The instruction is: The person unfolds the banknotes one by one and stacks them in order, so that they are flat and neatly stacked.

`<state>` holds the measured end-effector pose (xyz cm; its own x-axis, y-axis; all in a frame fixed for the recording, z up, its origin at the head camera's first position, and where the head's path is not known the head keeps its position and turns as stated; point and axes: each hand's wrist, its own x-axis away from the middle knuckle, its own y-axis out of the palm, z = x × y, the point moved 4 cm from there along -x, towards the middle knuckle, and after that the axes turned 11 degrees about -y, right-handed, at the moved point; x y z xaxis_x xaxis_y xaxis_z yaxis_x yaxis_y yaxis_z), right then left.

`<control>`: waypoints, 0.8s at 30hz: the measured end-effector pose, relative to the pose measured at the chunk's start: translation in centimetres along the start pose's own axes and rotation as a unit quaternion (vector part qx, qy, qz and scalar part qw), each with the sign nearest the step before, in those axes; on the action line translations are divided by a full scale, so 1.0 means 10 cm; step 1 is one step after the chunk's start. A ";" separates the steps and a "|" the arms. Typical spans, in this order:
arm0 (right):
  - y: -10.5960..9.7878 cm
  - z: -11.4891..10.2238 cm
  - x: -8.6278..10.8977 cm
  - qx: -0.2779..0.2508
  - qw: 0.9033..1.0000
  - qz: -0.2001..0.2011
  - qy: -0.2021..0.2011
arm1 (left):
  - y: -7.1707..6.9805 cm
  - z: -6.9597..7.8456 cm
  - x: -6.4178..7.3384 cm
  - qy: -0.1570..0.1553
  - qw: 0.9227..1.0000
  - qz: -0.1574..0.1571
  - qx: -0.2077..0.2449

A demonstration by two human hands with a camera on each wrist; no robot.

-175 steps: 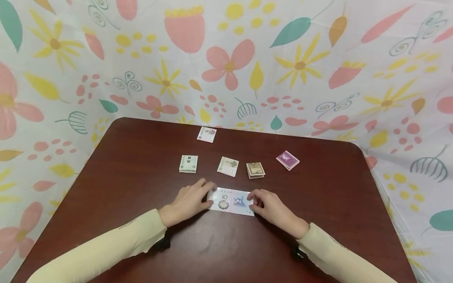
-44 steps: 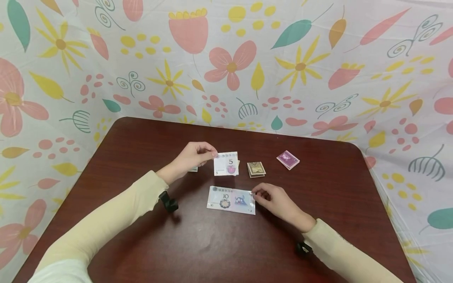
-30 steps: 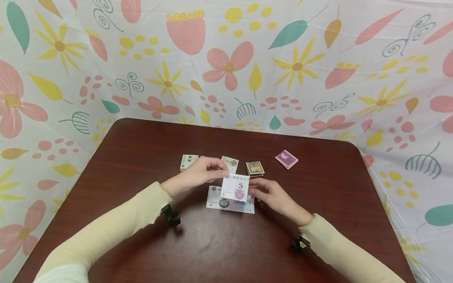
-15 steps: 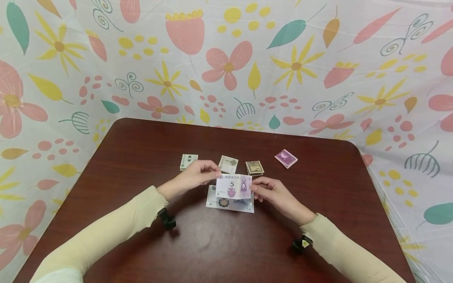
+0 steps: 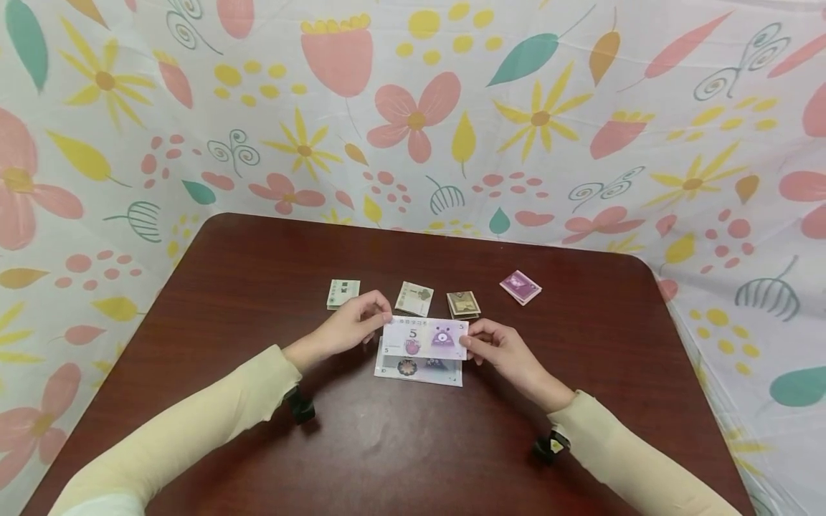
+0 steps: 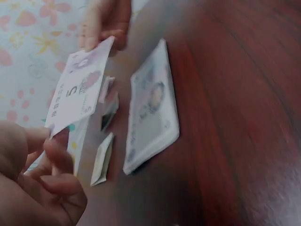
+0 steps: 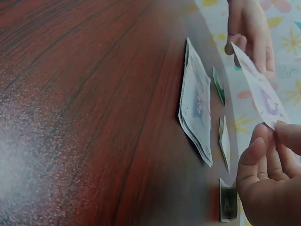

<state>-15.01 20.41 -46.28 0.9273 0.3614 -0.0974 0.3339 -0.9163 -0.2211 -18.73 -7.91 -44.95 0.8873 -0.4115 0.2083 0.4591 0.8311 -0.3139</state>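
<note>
A purple-and-white play banknote marked 5 (image 5: 422, 338) is stretched out flat in the air between both hands. My left hand (image 5: 345, 324) pinches its upper left corner between thumb and finger. At the opposite end my right hand (image 5: 510, 358) pinches the right edge. Beneath it on the table lies a bluish play banknote marked 10 (image 5: 387, 370), its upper part hidden in the head view. The left wrist view shows the lifted 5 note (image 6: 80, 89) clear of the 10 note (image 6: 153, 108). In the right wrist view the 10 note (image 7: 195, 103) looks like a layered stack.
Behind the hands lie folded notes: a green one (image 5: 342, 292), a pale one marked 1 (image 5: 415, 299), a brown one (image 5: 463, 304) and a purple one (image 5: 520, 287). The dark wooden table (image 5: 400, 459) meets a flower-patterned cloth (image 5: 413, 179) at its back edge.
The folded 5 note has left the back of the table in the left hand. It was brought over the 10 note and unfolded, the right hand leaving the 10 note and gripping its other end.
</note>
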 end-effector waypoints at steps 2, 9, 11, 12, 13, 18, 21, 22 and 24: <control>0.02 0.00 0.00 0.005 1.000 0.001 0.005 | 0.01 -0.02 0.02 0.009 1.000 0.012 -0.017; 0.03 0.02 0.02 0.002 0.999 0.033 0.037 | 0.05 -0.08 0.09 0.019 1.000 0.001 0.010; 0.03 0.03 0.03 -0.002 0.998 0.038 0.042 | 0.05 -0.08 0.11 0.016 1.000 -0.001 0.001; 0.03 0.04 0.03 -0.003 0.998 0.039 0.043 | 0.05 -0.08 0.12 0.014 1.000 0.002 -0.007; 0.03 0.04 0.04 -0.005 0.998 0.040 0.045 | 0.05 -0.08 0.12 0.013 1.000 0.006 -0.015; 0.05 0.07 0.05 0.005 0.999 0.034 0.025 | 0.08 -0.13 0.15 0.013 0.998 0.046 -0.042; 0.07 0.07 0.06 0.044 0.999 0.019 -0.006 | 0.11 -0.15 0.16 0.034 0.995 0.064 -0.067; 0.08 0.06 0.06 0.063 0.998 0.014 -0.019 | 0.11 -0.15 0.17 0.042 0.994 0.068 -0.077; 0.09 0.05 0.08 0.106 0.993 0.006 -0.043 | 0.13 -0.16 0.18 0.054 0.991 0.072 -0.095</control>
<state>-14.09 19.96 -47.03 0.9099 0.3729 -0.1819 0.2717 -0.8669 -0.4180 -16.49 -8.17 -46.44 0.9391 -0.3398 0.0505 0.3176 0.8026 -0.5049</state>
